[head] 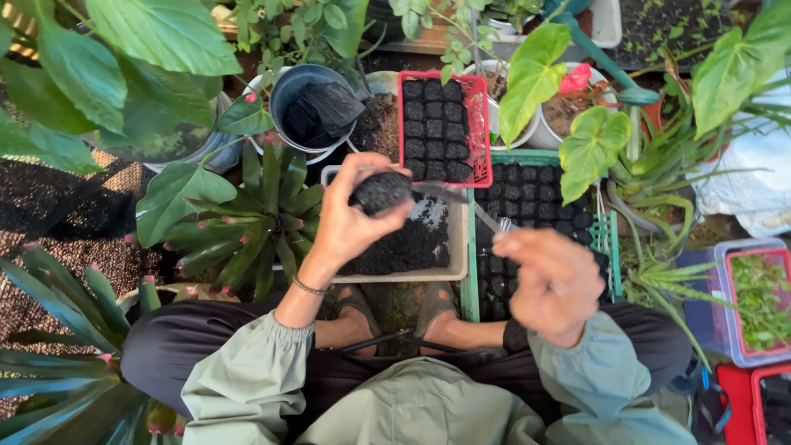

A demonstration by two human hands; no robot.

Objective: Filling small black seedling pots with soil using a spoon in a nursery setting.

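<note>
Above a beige tray of dark soil point(455, 247), our left hand point(350, 218) clasps a small black soil-filled bag point(381, 192). Our right hand point(550, 284) is clenched around a thin metal tool point(486, 217). We judge it best to keep the bag upright over the tray, so spilled soil falls back in.

Your left hand point(350, 222) holds a matt, crumbly soil pot point(381, 192); the red tray point(482, 124) looks like glossy plastic.
</note>
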